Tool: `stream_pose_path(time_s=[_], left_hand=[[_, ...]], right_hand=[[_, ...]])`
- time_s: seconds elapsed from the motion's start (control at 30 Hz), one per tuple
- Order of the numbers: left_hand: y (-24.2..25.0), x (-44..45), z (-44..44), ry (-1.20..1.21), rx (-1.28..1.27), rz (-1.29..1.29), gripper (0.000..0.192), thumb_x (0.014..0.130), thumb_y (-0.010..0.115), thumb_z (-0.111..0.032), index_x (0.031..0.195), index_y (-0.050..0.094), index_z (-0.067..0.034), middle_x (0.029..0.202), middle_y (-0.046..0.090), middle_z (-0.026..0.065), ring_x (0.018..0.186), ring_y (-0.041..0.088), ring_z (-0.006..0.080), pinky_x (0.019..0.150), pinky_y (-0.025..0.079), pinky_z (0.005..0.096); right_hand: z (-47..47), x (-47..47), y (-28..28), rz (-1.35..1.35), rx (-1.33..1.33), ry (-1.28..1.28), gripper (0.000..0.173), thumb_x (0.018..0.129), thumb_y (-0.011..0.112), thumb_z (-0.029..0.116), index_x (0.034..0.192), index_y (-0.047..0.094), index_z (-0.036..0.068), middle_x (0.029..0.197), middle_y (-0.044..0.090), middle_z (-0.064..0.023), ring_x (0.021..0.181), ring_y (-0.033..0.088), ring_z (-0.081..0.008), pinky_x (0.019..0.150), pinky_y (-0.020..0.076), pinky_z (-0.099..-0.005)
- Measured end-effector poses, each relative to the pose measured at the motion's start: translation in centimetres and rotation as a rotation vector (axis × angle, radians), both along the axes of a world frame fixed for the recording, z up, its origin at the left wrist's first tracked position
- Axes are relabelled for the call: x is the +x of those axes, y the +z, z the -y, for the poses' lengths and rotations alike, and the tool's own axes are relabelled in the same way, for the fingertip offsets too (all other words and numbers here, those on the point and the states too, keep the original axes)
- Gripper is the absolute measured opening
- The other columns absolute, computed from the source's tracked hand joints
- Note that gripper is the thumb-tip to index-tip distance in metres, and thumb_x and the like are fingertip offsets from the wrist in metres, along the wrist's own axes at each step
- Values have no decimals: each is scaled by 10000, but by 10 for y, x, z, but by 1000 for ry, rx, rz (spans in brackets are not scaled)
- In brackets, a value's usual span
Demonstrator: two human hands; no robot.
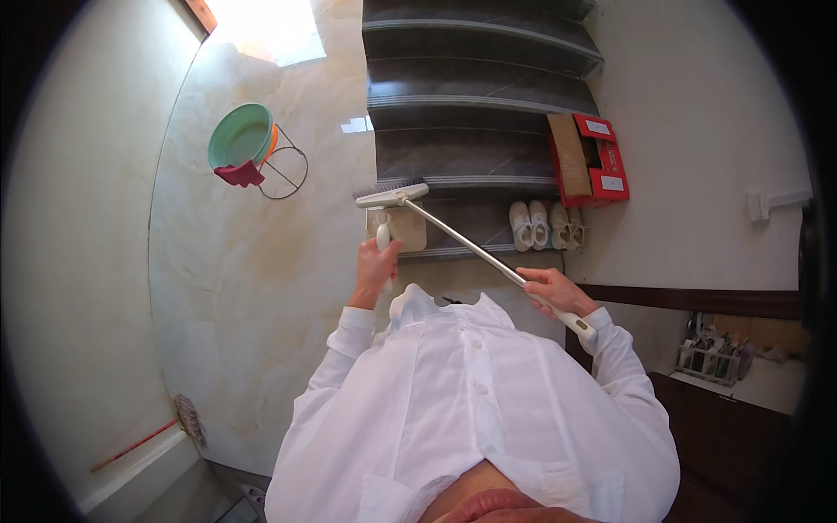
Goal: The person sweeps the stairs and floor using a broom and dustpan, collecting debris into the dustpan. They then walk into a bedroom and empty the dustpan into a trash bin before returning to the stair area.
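My left hand [376, 267] grips the pale handle of a dustpan [410, 230], whose pan lies over the lowest stair step at its left end. In my right hand [554, 291] is the lower part of a long-handled broom [467, 243], with the end of its grip by my right cuff. The broom's white head [391, 196] sits just beyond the dustpan, its grey bristles facing away from me towards the edge of a dark stair step [464, 153]. Whether the bristles touch the step I cannot tell.
White shoes [528, 225] and beige shoes [567, 226] stand at the step's right end. Above them rests an open red cardboard box [608, 163]. A green basin [239, 134] with a dark red cloth [239, 174] is on a metal stand [294, 186] at left. A mop [189, 418] leans at lower left.
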State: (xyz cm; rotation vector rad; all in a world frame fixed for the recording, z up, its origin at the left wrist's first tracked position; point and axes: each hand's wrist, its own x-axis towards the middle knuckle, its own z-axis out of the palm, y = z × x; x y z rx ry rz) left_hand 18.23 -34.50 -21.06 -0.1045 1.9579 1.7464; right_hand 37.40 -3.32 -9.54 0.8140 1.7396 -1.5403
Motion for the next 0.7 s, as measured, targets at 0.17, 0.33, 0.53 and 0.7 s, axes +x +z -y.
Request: stream_pose_path(time_s=[0.17, 0.33, 0.53, 0.7], left_hand=[[2, 6, -9, 10, 17, 27, 278, 855, 694, -217, 720, 591, 3, 549, 550, 36, 422, 535, 127, 380, 423, 304], [0, 9, -12, 0, 4, 36, 256, 900, 706, -211, 768, 606, -15, 565, 530, 4, 419, 509, 99, 370, 400, 271], [-1, 8, -2, -7, 20, 19, 263, 903, 706, -214, 763, 592, -22, 565, 521, 0, 414, 499, 97, 366, 391, 273], [0, 5, -3, -8, 22, 16, 257, 895, 707, -216, 772, 601, -16, 559, 521, 6, 415, 499, 102, 369, 394, 281]], right_hand=[[12, -27, -14, -132, 22, -44, 554, 1005, 535, 199, 1533, 388, 118, 762, 511, 18, 553, 497, -61, 421, 417, -232], [51, -95, -94, -169, 7, -166, 593, 1010, 507, 215, 1565, 312, 145, 705, 506, 4, 476, 462, -73, 410, 420, -260], [49, -24, -91, -135, -4, -43, 613, 979, 513, 187, 1556, 323, 101, 667, 517, -20, 471, 479, -85, 412, 430, -271], [26, 32, -31, -54, -94, -93, 590, 986, 544, 200, 1543, 368, 117, 700, 515, -6, 484, 457, -66, 412, 419, -255]])
